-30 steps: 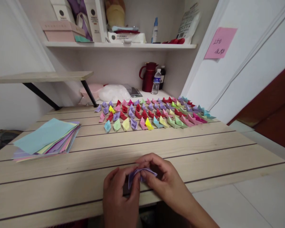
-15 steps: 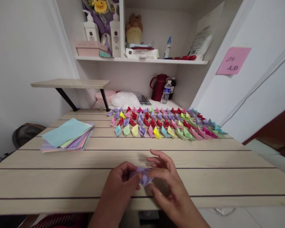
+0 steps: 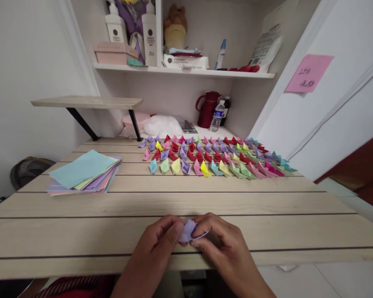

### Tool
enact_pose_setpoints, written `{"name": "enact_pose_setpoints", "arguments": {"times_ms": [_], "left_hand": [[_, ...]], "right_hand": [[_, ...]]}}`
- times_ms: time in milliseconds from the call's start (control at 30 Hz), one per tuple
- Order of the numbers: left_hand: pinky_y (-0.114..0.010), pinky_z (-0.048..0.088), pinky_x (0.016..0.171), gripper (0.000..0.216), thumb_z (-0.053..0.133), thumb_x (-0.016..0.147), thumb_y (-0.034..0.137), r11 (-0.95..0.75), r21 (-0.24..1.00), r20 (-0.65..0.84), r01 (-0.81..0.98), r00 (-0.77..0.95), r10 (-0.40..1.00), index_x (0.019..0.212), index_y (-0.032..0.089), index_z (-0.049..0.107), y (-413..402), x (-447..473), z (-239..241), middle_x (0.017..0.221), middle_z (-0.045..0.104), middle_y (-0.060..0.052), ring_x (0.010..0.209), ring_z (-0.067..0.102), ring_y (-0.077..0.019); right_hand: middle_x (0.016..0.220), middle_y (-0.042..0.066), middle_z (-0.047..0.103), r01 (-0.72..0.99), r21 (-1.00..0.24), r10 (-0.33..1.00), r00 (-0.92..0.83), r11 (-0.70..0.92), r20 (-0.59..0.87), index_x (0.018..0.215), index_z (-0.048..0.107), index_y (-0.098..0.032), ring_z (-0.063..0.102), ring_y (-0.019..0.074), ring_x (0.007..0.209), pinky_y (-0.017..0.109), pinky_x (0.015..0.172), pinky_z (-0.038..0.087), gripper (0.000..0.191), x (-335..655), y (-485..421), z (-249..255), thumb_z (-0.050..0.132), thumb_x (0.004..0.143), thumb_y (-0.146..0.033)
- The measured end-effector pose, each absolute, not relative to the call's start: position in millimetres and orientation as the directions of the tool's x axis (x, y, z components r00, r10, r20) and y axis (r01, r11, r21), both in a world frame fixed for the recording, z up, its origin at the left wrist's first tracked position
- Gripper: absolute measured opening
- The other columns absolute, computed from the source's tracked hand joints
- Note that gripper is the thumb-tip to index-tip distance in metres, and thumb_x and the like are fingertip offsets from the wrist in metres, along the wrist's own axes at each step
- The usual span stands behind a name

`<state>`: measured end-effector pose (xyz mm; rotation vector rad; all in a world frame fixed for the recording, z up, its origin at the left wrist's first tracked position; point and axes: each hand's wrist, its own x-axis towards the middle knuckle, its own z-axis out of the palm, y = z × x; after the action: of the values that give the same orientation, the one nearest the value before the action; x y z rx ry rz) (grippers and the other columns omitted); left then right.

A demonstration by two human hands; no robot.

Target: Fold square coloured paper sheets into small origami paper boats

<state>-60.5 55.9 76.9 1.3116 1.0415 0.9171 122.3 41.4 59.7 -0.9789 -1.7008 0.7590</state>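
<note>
Lilac folded paper [image 3: 188,231] sits pinched between the fingers of the left hand [image 3: 157,244] and right hand [image 3: 225,244], both clamped on it.

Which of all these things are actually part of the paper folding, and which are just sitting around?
Part of the folding:
lilac paper piece, pinched by left hand and right hand
stack of coloured sheets
rows of folded paper boats

Just sitting around:
red jug
water bottle
pink sticky note

- Folded piece [image 3: 189,230]: thin lilac paper, matt, creased.
- Table [image 3: 81,231]: pale wood-grain planks, smooth, dull sheen.
- Sheet stack [image 3: 83,171]: flat matt coloured paper.
- Small boats [image 3: 214,159]: crisp matt paper.
- Jug [image 3: 207,109]: glossy dark red.
</note>
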Motion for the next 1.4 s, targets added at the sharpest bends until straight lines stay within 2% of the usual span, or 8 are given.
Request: {"name": "enact_pose_setpoints", "arguments": {"times_ms": [133,333,567,700,833,967,1133,1400], "left_hand": [[-0.032,0.045,0.096,0.040,0.057,0.087,0.060,0.057,0.994,-0.077,0.091,0.241,0.968,0.101,0.025,0.072,53,-66,69,0.103,0.074,-0.002,0.108,0.063,-0.0233],[-0.029,0.047,0.086,0.054,0.079,0.070,0.041,0.011,1.000,-0.013,0.012,0.177,0.984,0.118,0.030,0.059,48,-61,62,0.102,0.070,0.000,0.096,0.065,-0.0191],[-0.030,0.047,0.090,0.016,0.068,0.077,0.024,-0.242,0.944,0.213,0.226,0.144,0.966,0.092,0.028,0.068,45,-63,57,0.106,0.067,-0.002,0.103,0.062,-0.0196],[-0.028,0.047,0.088,0.019,0.065,0.080,0.016,-0.395,0.848,0.366,0.353,0.147,0.919,0.088,0.031,0.071,46,-66,55,0.107,0.066,-0.001,0.102,0.062,-0.0182],[-0.024,0.048,0.076,0.016,0.062,0.081,0.014,-0.476,0.796,0.421,0.375,0.223,0.879,0.084,0.029,0.067,49,-68,48,0.095,0.067,0.001,0.088,0.063,-0.0157],[-0.022,0.045,0.070,0.015,0.068,0.075,0.015,-0.421,0.826,0.372,0.376,0.200,0.907,0.077,0.027,0.059,50,-71,43,0.084,0.067,0.005,0.077,0.061,-0.0136],[-0.023,0.043,0.074,0.016,0.072,0.072,0.022,-0.172,0.939,0.140,0.299,0.127,0.982,0.070,0.025,0.057,45,-68,50,0.082,0.066,0.005,0.079,0.059,-0.0147],[-0.031,0.046,0.085,0.017,0.076,0.067,0.040,-0.036,0.949,0.041,0.312,-0.009,0.999,0.074,0.027,0.067,43,-62,61,0.083,0.070,0.000,0.083,0.061,-0.0215]], "right_hand": [[0.086,-0.003,0.073,0.226,-0.887,0.913,-0.174,0.402,0.369,0.084,0.068,-0.024,0.067,0.0131,0.083,0.020,0.076,0.047,0.011,122,42,66,0.067,0.092,-0.017],[0.083,-0.003,0.070,0.254,-0.893,0.924,-0.201,0.371,0.327,0.081,0.065,-0.022,0.065,0.0128,0.079,0.021,0.072,0.045,0.011,124,42,63,0.067,0.091,-0.017],[0.087,-0.002,0.071,0.251,-0.871,0.901,-0.213,0.423,0.377,0.084,0.064,-0.022,0.066,0.0142,0.083,0.023,0.076,0.047,0.011,125,42,63,0.065,0.093,-0.017],[0.092,0.000,0.071,0.248,-0.851,0.879,-0.252,0.463,0.405,0.086,0.065,-0.023,0.067,0.0154,0.087,0.024,0.077,0.049,0.010,125,42,64,0.064,0.095,-0.018],[0.089,0.001,0.071,0.302,-0.822,0.869,-0.281,0.483,0.407,0.088,0.066,-0.023,0.067,0.0170,0.086,0.026,0.076,0.050,0.012,126,42,63,0.061,0.098,-0.025],[0.087,0.001,0.069,0.312,-0.821,0.869,-0.307,0.477,0.388,0.088,0.066,-0.024,0.066,0.0171,0.087,0.026,0.077,0.049,0.012,126,42,62,0.060,0.099,-0.026],[0.090,0.001,0.070,0.295,-0.857,0.893,-0.301,0.422,0.335,0.087,0.063,-0.023,0.066,0.0162,0.084,0.026,0.075,0.047,0.012,126,41,63,0.060,0.098,-0.025],[0.083,-0.001,0.069,0.356,-0.864,0.925,-0.268,0.356,0.270,0.086,0.061,-0.022,0.062,0.0150,0.076,0.024,0.067,0.043,0.013,125,40,63,0.059,0.097,-0.027]]}}
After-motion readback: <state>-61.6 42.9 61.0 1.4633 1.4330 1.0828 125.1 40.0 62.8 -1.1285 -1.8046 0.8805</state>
